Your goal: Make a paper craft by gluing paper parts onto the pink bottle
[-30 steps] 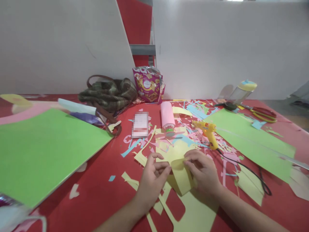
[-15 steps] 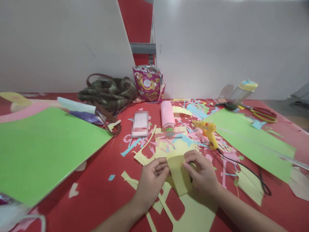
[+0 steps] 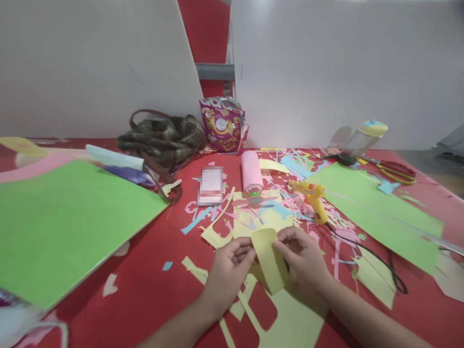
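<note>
A yellow paper strip (image 3: pixel 270 263) is held up between my two hands, its upper end curled over. My left hand (image 3: pixel 232 266) pinches the strip's left edge, thumb against curled fingers. On the opposite edge, the thumb and fingers of my right hand (image 3: pixel 302 256) are closed. A small dark part shows beside the right palm, too hidden to name. Beneath both hands lies a larger yellow paper sheet (image 3: pixel 300 314) with cut-out openings. Beyond them a pink-wrapped bottle (image 3: pixel 251 171) with a green cap lies on its side, cap toward me.
A yellow glue gun (image 3: pixel 315 200) with a black cord lies to the right, among paper scraps. Green sheets (image 3: pixel 90 222) flank both sides. Farther back are a plaid bag (image 3: pixel 163 137), a purple snack pouch (image 3: pixel 223 125), a clear bottle (image 3: pixel 360 140) and scissors (image 3: pixel 397 173) on the red table (image 3: pixel 145 290).
The top of the yellow strip now curls and rises slightly more, and its face has turned a little. My right fingers have shifted slightly left along its edge. Everything else stays put.
</note>
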The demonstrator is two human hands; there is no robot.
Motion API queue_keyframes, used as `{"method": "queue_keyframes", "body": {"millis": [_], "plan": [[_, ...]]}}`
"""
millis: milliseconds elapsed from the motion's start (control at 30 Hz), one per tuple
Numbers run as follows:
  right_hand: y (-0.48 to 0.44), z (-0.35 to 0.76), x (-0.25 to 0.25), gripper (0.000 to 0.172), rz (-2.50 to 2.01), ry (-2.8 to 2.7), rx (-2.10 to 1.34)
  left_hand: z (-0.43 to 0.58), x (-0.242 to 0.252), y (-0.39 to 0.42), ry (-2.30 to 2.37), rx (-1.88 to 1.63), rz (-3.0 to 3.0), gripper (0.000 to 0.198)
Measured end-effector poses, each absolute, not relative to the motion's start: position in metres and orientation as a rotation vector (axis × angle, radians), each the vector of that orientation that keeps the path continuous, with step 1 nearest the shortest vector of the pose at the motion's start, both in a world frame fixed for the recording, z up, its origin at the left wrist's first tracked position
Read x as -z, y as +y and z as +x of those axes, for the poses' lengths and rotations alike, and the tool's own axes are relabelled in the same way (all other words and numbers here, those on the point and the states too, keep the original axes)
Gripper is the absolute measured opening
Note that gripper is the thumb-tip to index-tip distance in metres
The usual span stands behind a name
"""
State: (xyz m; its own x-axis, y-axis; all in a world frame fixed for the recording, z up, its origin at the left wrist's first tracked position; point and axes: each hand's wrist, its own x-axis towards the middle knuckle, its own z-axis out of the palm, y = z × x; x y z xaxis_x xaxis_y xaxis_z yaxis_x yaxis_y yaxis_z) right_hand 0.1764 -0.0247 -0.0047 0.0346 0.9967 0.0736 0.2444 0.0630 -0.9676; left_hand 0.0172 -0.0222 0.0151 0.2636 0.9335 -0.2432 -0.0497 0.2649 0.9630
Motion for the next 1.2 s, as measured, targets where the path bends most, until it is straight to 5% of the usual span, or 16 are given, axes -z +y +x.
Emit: {"method": "queue_keyframes", "body": {"millis": [1200], "plan": [[-0.026,0.171,-0.003,0.018,-1.447,-1.197,-1.297,0.021,-0.019,-0.020,1.051,-0.693,0.812,0.021]]}}
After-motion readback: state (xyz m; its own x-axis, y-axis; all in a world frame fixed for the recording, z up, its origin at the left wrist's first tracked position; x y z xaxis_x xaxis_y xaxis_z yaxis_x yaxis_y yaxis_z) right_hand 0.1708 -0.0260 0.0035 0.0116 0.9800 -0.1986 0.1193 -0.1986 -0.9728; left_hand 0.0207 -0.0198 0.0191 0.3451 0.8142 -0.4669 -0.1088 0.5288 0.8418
